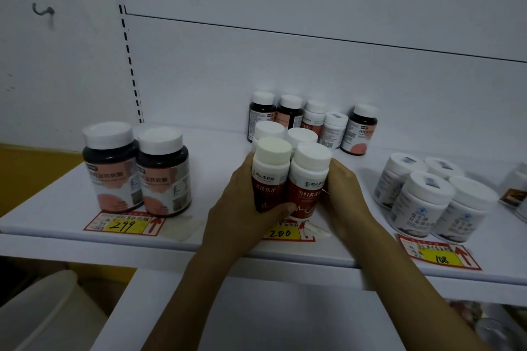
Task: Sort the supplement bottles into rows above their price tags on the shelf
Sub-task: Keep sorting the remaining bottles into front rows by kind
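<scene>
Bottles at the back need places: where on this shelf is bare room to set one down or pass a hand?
Bare shelf lies between the dark bottles and the left hand, and a narrower strip between the right hand and the white jars. Crowded: the back cluster behind the red-label bottles.

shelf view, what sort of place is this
Probably a pharmacy or health shop: a white shelf with handwritten price tags along its front edge, supplement bottles grouped above them, and a slotted upright for shelf brackets.
</scene>
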### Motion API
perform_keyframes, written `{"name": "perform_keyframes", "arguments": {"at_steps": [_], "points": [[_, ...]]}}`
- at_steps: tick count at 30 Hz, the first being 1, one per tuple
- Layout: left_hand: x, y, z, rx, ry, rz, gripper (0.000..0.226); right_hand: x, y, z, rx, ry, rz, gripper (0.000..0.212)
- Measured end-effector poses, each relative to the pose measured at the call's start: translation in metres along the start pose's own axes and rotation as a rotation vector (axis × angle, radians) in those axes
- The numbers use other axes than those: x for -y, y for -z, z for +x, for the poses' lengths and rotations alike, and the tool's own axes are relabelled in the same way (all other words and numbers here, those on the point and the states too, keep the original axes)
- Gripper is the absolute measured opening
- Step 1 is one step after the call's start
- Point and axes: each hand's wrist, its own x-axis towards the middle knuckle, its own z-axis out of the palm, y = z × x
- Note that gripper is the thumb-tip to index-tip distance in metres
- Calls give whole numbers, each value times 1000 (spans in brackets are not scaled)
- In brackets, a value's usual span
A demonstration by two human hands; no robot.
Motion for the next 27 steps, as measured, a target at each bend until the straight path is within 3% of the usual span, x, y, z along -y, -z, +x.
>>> {"name": "perform_keyframes", "arguments": {"at_steps": [4, 10, 16, 27], "points": [[1, 1, 1, -12, 7, -20, 108, -1, -1, -1, -3, 30, -46, 22], [4, 0, 1, -26, -8, -12, 101, -3, -2, -3, -32, 114, -200, 27], [2, 1, 2, -25, 0, -21, 106, -4, -2, -1, -36, 92, -206, 28], [4, 1, -1, -30, -24, 16, 80, -8, -1, 0, -131, 91, -218, 22]]}}
